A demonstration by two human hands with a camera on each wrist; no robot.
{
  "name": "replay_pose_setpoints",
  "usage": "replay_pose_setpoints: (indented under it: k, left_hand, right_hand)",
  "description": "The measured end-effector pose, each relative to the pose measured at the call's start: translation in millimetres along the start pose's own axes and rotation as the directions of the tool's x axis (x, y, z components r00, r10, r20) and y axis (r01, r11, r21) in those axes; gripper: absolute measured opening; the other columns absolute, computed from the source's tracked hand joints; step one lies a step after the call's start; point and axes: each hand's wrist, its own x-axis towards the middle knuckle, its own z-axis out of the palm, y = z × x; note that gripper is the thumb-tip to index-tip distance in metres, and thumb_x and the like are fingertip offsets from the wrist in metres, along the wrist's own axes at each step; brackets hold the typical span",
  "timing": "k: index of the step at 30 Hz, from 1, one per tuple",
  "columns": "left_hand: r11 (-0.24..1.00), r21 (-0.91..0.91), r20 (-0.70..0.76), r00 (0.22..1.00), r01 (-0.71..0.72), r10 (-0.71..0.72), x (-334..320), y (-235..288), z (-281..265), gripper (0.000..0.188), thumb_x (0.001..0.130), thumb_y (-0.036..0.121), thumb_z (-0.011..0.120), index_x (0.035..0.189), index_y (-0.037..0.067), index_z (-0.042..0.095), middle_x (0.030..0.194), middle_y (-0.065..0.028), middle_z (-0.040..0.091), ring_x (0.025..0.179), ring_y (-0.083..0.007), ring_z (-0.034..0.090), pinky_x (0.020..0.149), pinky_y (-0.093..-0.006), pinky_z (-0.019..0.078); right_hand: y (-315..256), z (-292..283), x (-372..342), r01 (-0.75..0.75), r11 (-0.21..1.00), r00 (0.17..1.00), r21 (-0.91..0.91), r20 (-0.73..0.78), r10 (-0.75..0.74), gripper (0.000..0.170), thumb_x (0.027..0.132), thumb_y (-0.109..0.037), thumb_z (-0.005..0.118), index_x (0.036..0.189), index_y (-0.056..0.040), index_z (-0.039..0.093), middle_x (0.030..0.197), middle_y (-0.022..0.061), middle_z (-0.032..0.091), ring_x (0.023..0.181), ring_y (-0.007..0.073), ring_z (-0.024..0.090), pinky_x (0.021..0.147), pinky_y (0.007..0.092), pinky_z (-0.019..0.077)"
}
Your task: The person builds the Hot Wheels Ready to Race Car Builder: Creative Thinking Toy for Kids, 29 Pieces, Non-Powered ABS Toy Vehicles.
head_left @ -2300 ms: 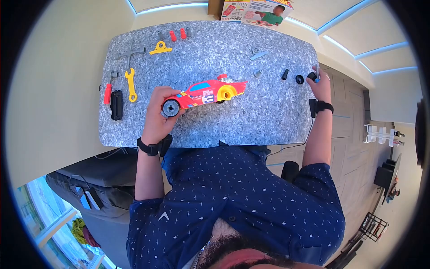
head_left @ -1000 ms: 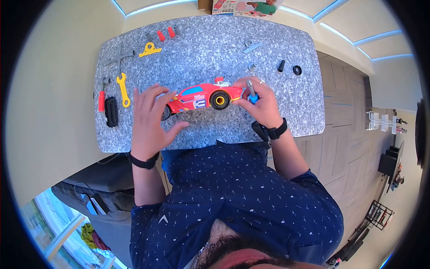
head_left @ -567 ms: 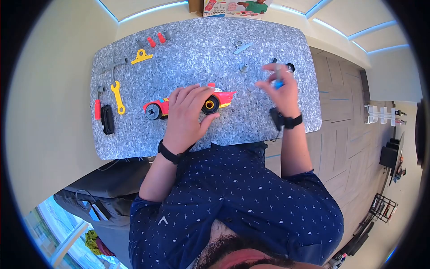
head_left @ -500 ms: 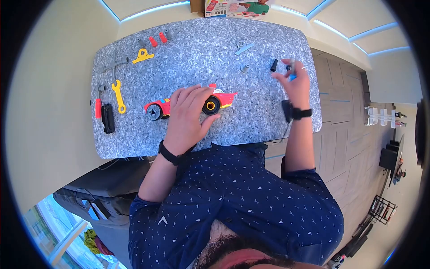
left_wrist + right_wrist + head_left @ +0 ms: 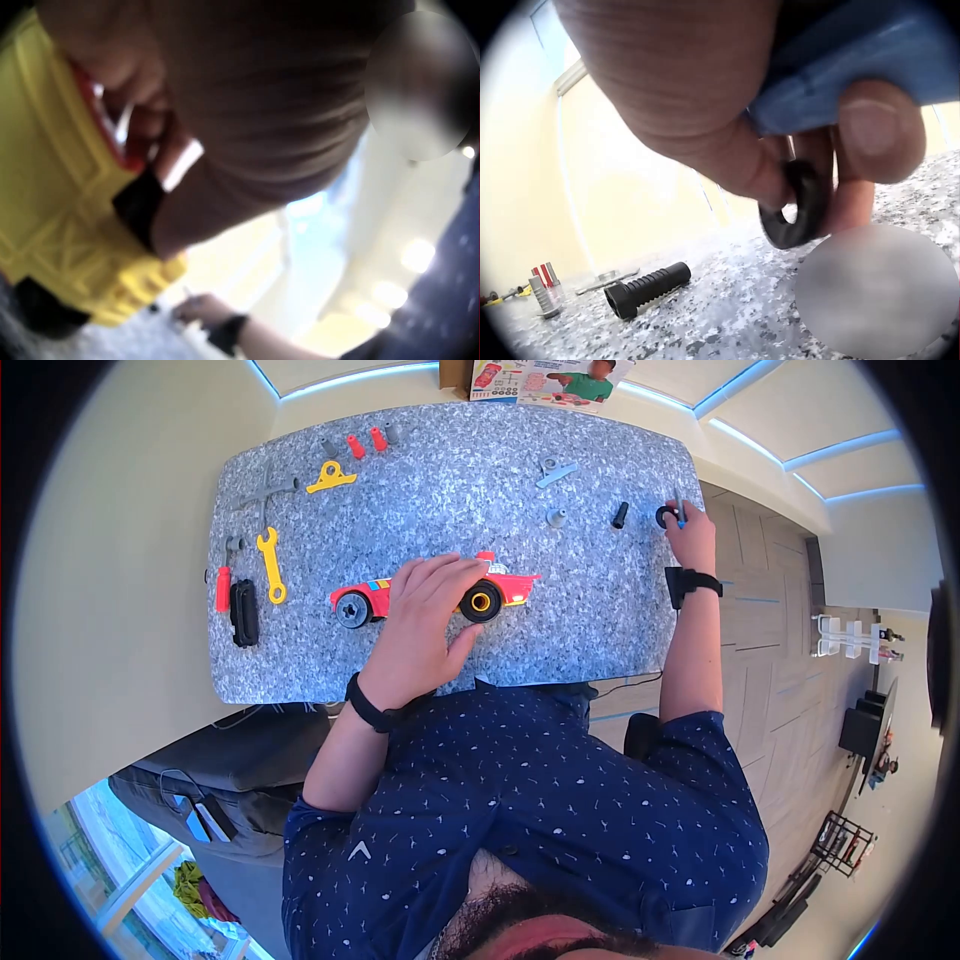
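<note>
A red toy car (image 5: 515, 588) with a black rear wheel (image 5: 480, 602) stands on the speckled table, its front wheel hub grey. The left hand (image 5: 415, 625) lies over its middle and grips it; in the left wrist view the yellow underside (image 5: 67, 172) shows beside the fingers. At the table's right edge the right hand (image 5: 692, 540) pinches a black ring (image 5: 795, 214) between thumb and finger. A blue-handled tool (image 5: 855, 67) is held in that same hand. Left of it lies a black ribbed bolt (image 5: 649, 291).
A yellow wrench (image 5: 270, 565), a red-handled tool (image 5: 223, 589) and a black case-like object (image 5: 243, 613) lie at the left. Behind are a yellow piece (image 5: 331, 478), several red and grey pegs, a light grey piece (image 5: 556, 474) and a grey peg (image 5: 557, 517). A printed box (image 5: 545, 382) stands beyond.
A rear wheel has come onto the car. The left hand has shifted from the car's front to its middle. Most recently, the right hand has moved right to the ring and pinched it.
</note>
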Motion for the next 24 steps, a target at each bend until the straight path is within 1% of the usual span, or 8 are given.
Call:
replay_pose_setpoints:
  k: [2,5,10,14,17,19,22,24]
  left_hand:
    - [1.0,-0.003,-0.008,1.0,-0.001,0.001,0.5,-0.2,-0.9,0.069,0.086,0.015,0.088,0.15,0.009,0.065,0.151,-0.0113,0.068,0.146,-0.0364,0.058,0.125,-0.0546,0.0369]
    - [1.0,-0.022,-0.014,1.0,0.007,-0.007,0.7,-0.2,0.4,0.069,0.086,0.017,0.09,0.149,0.008,0.065,0.151,-0.0112,0.069,0.146,-0.0364,0.058,0.125,-0.0549,0.0365]
    - [1.0,-0.03,-0.022,1.0,0.01,-0.011,2.9,-1.1,1.6,0.068,0.087,0.019,0.089,0.15,0.009,0.065,0.148,-0.0117,0.07,0.145,-0.036,0.059,0.122,-0.0543,0.0383]
    - [0.999,-0.032,-0.028,1.0,0.004,-0.005,-3.2,-4.3,3.0,0.072,0.086,0.016,0.09,0.152,0.009,0.063,0.148,-0.0137,0.069,0.145,-0.0365,0.058,0.122,-0.0532,0.0387]
    - [0.997,-0.068,-0.051,0.998,0.024,-0.028,-7.1,-3.1,4.9,0.074,0.084,0.014,0.091,0.152,0.008,0.062,0.15,-0.0158,0.066,0.143,-0.0382,0.057,0.121,-0.0522,0.039]
    - [0.992,-0.111,-0.074,0.995,0.058,-0.067,-8.6,-0.1,5.3,0.075,0.084,0.012,0.091,0.152,0.008,0.061,0.152,-0.017,0.064,0.142,-0.0395,0.057,0.121,-0.0515,0.0392]
    - [0.988,-0.134,-0.068,0.994,0.072,-0.082,-8.2,0.2,5.0,0.077,0.083,0.012,0.092,0.153,0.007,0.06,0.152,-0.0184,0.062,0.139,-0.0404,0.056,0.12,-0.0514,0.0399]
    - [0.99,-0.126,-0.068,0.995,0.07,-0.079,-9.2,-1.2,5.5,0.079,0.083,0.012,0.092,0.154,0.007,0.059,0.152,-0.0183,0.062,0.14,-0.0403,0.056,0.119,-0.0514,0.04]
  right_hand:
    - [-25.9,-7.6,-13.9,-0.03,0.963,0.998,0.269,0.062,0.014,0.026,0.096,-0.012,0.085,0.121,-0.005,0.082,0.099,0.0102,0.084,0.079,0.0176,0.078,0.065,0.0323,0.0586]
    - [-97.9,-17.7,-65.1,-0.088,0.764,0.967,0.639,0.238,-0.087,0.018,0.101,-0.008,0.081,0.118,-0.0043,0.082,0.1,0.0041,0.083,0.08,0.007,0.073,0.056,0.0203,0.0489]
    - [-196.3,-13.6,-132.8,-0.172,0.619,0.863,0.766,0.42,-0.279,0.02,0.102,-0.003,0.079,0.122,-0.0011,0.078,0.096,0.0045,0.077,0.078,0.0084,0.073,0.057,0.0223,0.0491]
    - [-213.1,7.3,-145.9,-0.216,0.508,0.785,0.834,0.458,-0.418,0.022,0.104,0.001,0.075,0.126,-0.0002,0.076,0.097,0.004,0.074,0.074,0.0082,0.069,0.057,0.0221,0.048]
    - [-224.2,8.4,-150.7,-0.226,0.638,0.712,0.736,0.572,-0.408,0.021,0.104,0.002,0.074,0.125,-0.0003,0.076,0.101,0.004,0.075,0.074,0.0077,0.066,0.061,0.0223,0.0498]
    - [-237.5,15.3,-160.8,-0.039,0.682,0.778,0.73,0.451,-0.438,0.022,0.096,-0.001,0.081,0.118,-0.0009,0.079,0.099,0.0084,0.074,0.08,0.0179,0.069,0.07,0.0307,0.0541]
    - [-242.0,23.5,-166.4,0.333,0.728,0.776,0.599,0.264,-0.572,0.027,0.085,-0.004,0.087,0.11,-0.0003,0.081,0.098,0.0147,0.072,0.089,0.0324,0.072,0.079,0.0404,0.057]
    - [-248.4,26.1,-173.6,0.372,0.777,0.806,0.507,0.239,-0.541,0.026,0.085,-0.004,0.087,0.11,0.0006,0.08,0.099,0.0152,0.072,0.091,0.0346,0.072,0.081,0.0415,0.0576]
